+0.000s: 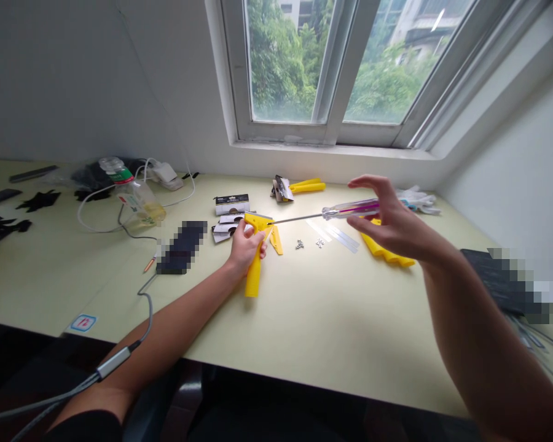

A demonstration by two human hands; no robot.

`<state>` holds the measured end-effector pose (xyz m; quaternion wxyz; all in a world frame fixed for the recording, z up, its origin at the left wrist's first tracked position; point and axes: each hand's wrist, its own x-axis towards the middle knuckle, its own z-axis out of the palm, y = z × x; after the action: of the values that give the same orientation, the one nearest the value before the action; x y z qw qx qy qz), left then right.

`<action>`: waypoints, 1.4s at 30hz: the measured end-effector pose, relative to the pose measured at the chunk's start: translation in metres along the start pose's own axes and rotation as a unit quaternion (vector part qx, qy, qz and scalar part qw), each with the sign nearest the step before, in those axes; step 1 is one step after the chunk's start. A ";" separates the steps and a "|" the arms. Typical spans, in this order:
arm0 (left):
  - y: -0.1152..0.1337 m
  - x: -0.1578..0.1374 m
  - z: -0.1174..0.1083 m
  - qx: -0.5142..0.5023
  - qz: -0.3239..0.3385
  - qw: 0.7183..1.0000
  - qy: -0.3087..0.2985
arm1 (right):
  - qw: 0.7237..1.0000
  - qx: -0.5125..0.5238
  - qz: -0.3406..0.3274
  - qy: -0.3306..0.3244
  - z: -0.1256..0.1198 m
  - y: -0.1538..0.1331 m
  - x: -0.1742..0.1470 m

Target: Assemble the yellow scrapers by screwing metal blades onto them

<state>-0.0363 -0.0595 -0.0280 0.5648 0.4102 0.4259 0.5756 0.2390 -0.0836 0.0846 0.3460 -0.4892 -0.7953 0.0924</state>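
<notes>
My left hand is closed around a yellow scraper, its handle pointing down toward the front edge of the table. A thin blade edge shows along the top of the scraper's head. In my right hand is a screwdriver with a clear and purple handle; its end rests at the palm, while thumb and index finger are spread along it. The long shaft runs left, and its tip meets the scraper's head. A flat yellow piece lies just right of my left hand.
Small screws, small metal nuts and clear flat strips lie mid-table. Yellow handles sit under my right hand. Farther back are small boxes and white gloves. A phone and bottle stay left, with cables.
</notes>
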 end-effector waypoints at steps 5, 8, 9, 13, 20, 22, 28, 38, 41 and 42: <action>-0.002 0.001 -0.001 -0.013 0.010 1.000 -0.001 | 0.996 -0.051 0.073 0.019 0.000 0.001 0.001; -0.001 0.002 -0.001 -0.021 0.004 1.000 0.009 | 0.999 0.010 0.025 -0.031 -0.001 0.000 0.001; -0.001 0.002 -0.001 -0.024 0.003 1.000 0.010 | 0.999 0.013 0.028 -0.033 -0.001 -0.001 0.000; 0.001 0.002 -0.001 -0.026 0.011 1.000 0.003 | 0.997 -0.010 0.074 0.008 0.000 -0.002 0.000; 0.000 -0.001 0.001 -0.023 0.003 1.000 -0.002 | 0.993 0.057 0.075 0.065 0.005 -0.002 -0.001; 0.000 -0.002 0.001 -0.026 0.001 1.000 0.000 | 0.996 0.071 0.044 0.044 0.005 -0.004 -0.001; 0.001 0.000 0.000 -0.032 0.011 0.999 -0.004 | 0.995 0.000 0.094 0.029 -0.001 0.001 0.000; -0.001 -0.002 0.002 -0.033 0.007 0.999 -0.012 | 0.991 -0.051 0.102 0.074 -0.001 0.005 0.003; -0.001 -0.002 0.003 -0.034 -0.002 0.999 -0.002 | 0.998 -0.035 0.042 -0.014 -0.007 0.000 0.001; -0.001 -0.002 0.003 -0.034 -0.005 0.999 0.000 | 0.998 -0.033 0.027 -0.035 -0.008 -0.002 0.000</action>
<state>-0.0334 -0.0615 -0.0282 0.5814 0.3881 0.4083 0.5871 0.2426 -0.0859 0.0920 0.2988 -0.5180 -0.7962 0.0924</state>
